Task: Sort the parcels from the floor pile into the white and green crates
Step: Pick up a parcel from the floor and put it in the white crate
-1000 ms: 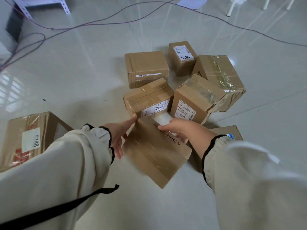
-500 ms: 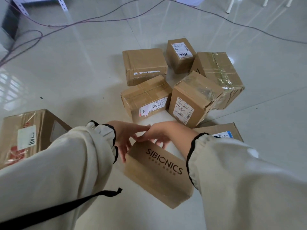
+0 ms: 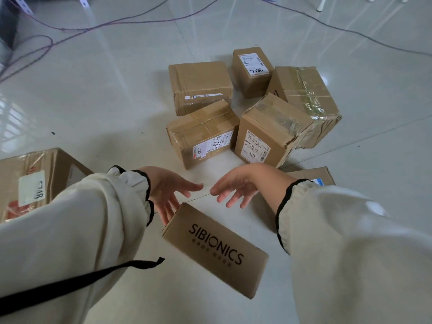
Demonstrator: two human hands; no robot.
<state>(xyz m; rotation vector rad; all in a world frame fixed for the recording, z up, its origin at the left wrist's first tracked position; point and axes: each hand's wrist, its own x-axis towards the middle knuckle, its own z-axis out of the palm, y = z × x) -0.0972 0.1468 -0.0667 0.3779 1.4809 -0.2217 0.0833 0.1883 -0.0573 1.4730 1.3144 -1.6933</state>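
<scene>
**Desk:** Head view: what do the hands have?

**Photographer:** Nothing. The left hand (image 3: 168,195) is spread, fingers straight, its tips at the far corner of the printed box (image 3: 215,249). I cannot tell whether they touch the cardboard. The right hand (image 3: 236,185) hangs open over the floor (image 3: 117,101), fingers relaxed, clear of the box. Neither grips anything.

**Desk:** And the box itself?

**Photographer:** Just below both hands, nearest the camera, lettered face up, skewed to the tile lines. It looks to lie on the floor, but its near edge is blurred, so I won't swear to it.

**Desk:** How far along is the sort?

**Photographer:** Early, by my reading. The pile (image 3: 203,129) beyond the hands holds five taped parcels, packed close, several touching. A labelled box (image 3: 35,181) sits apart at the left edge. A flat box (image 3: 311,175) shows behind the right sleeve (image 3: 350,242). That makes eight parcels at floor level, none seen in a crate.

**Desk:** The crates?

**Photographer:** Neither the white nor the green one is in frame, so what has gone in cannot be counted. Cables (image 3: 102,25) trail across the tile past the pile.

**Desk:** What is left?

**Photographer:** Likely everything visible: take up the printed box, choose its crate, carry it over, then work through the rest.
</scene>
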